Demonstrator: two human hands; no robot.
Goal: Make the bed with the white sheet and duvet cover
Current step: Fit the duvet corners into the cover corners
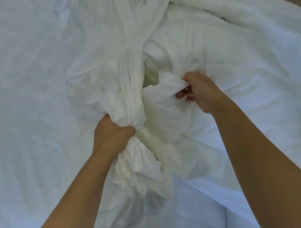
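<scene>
White sheet (12, 98) lies flat over bed (9, 221), L side. L hand (112, 132), arm stretched fwd, fist clenched round bunched duvet cover (131, 89) mid-bed. R hand (198, 91) near it, fingers pinching a fold of same cover.

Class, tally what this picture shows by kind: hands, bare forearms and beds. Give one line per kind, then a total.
Hands: 2, left hand and right hand, each gripping the white bedding
Bare forearms: 2, left forearm and right forearm
Beds: 1, the bed
Total: 5
</scene>
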